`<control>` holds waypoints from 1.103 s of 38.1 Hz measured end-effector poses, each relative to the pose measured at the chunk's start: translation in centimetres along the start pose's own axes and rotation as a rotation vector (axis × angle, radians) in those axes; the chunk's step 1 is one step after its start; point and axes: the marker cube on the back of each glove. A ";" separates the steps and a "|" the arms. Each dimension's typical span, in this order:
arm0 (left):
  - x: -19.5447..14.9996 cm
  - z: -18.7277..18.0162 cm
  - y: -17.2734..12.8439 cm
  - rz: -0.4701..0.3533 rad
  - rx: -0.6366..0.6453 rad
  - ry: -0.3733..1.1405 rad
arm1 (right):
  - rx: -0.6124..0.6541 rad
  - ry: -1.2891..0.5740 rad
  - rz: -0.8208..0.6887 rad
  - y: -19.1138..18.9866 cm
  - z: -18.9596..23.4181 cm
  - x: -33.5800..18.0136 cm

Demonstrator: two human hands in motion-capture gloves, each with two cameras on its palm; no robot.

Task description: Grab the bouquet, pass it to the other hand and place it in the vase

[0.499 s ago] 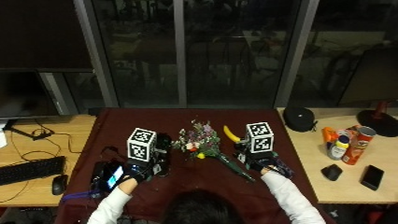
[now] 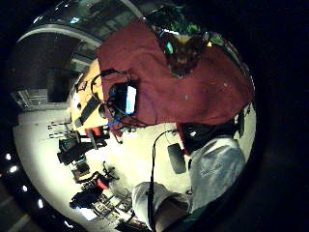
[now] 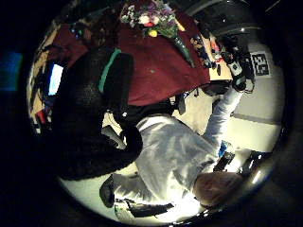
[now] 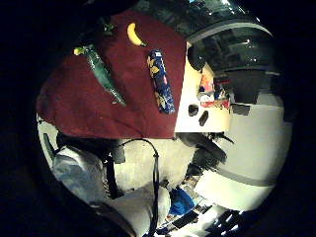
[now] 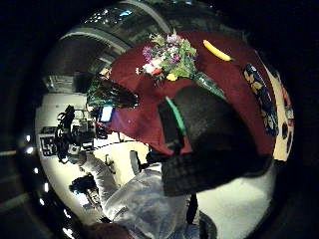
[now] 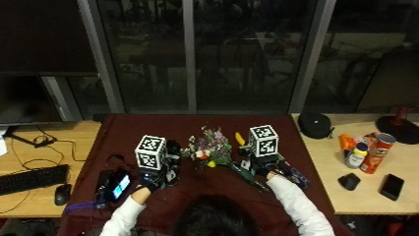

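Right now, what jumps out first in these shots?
The bouquet lies on the dark red tablecloth mid-table, between the left hand and the right hand, its green wrapped stem angled toward the right hand. Behind it lies a banana; a lit phone sits beside the left hand.

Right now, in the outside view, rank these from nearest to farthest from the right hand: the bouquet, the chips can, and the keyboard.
From the right hand:
1. Bouquet, on the red cloth just to that hand's left, its stem reaching toward the hand.
2. Chips can, standing on the wooden table off to the right.
3. Keyboard, at the far left edge, beyond the left hand.
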 end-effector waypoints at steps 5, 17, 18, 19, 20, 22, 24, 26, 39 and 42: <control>1.8 -0.3 -1.3 0.026 0.078 0.012 | -0.055 0.028 0.016 0.0 -0.9 -0.4; 6.5 -0.7 -2.8 0.120 0.162 0.027 | -0.013 0.016 0.099 -1.7 -2.8 0.2; 6.8 -0.7 -2.9 0.124 0.171 0.024 | -0.010 0.008 0.107 -1.9 -2.9 0.3; 7.0 -0.7 -2.9 0.127 0.182 0.022 | -0.006 -0.002 0.115 -2.2 -3.0 0.5; 7.2 -0.7 -2.9 0.130 0.194 0.020 | -0.004 -0.012 0.124 -2.4 -3.0 0.7; 7.6 -0.7 -3.1 0.136 0.215 0.016 | -0.006 -0.031 0.141 -2.6 -3.1 1.1; 7.9 -0.6 -3.2 0.143 0.228 0.013 | -0.013 -0.047 0.159 -3.0 -3.0 1.6; 8.1 -0.6 -3.3 0.148 0.234 0.010 | -0.018 -0.061 0.177 -3.7 -2.5 2.3; 8.7 0.0 -4.0 0.146 0.247 -0.019 | -0.099 -0.185 0.242 -7.2 5.1 5.3; 8.7 0.2 -4.0 0.145 0.240 -0.017 | -0.129 -0.217 0.256 -8.4 8.0 6.0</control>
